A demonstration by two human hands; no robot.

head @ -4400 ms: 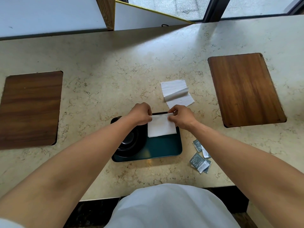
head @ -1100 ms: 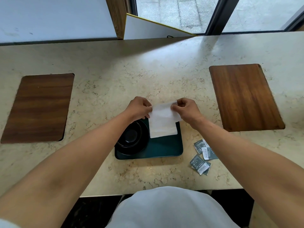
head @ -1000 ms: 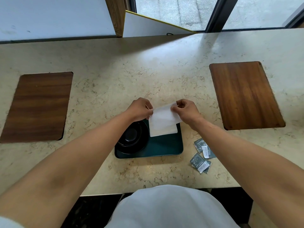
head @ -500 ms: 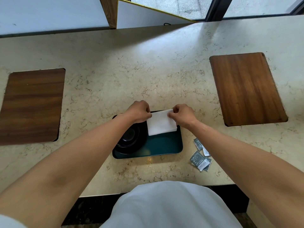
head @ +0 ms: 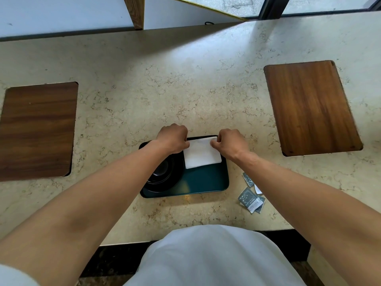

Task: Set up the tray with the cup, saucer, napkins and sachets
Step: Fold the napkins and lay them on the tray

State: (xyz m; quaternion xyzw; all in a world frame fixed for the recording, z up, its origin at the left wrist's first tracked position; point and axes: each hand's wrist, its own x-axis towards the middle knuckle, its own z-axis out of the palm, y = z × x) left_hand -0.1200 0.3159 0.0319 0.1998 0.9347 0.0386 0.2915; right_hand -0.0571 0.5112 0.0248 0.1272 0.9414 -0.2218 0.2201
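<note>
1. Counter (head: 185, 83): beige marbled stone, smooth, veined.
2. Two boards, dark wood grain, rounded rect. – one far left (head: 38, 131), one far right (head: 309, 108).
3. Tray (head: 202, 182): dark green, rounded rect., near counter's front edge, centre.
4. Saucer (head: 165, 176): black, round, glossy, on tray's left half; cup can't be made out.
5. Napkin (head: 201, 154): white, soft, squarish, flat on tray's back right.
6. L hand (head: 173, 138) & R hand (head: 232, 143): both curled, pinching napkin's far corners.
7. Sachets (head: 250, 198): grey-blue foil squares, loose on counter just right of tray.
</note>
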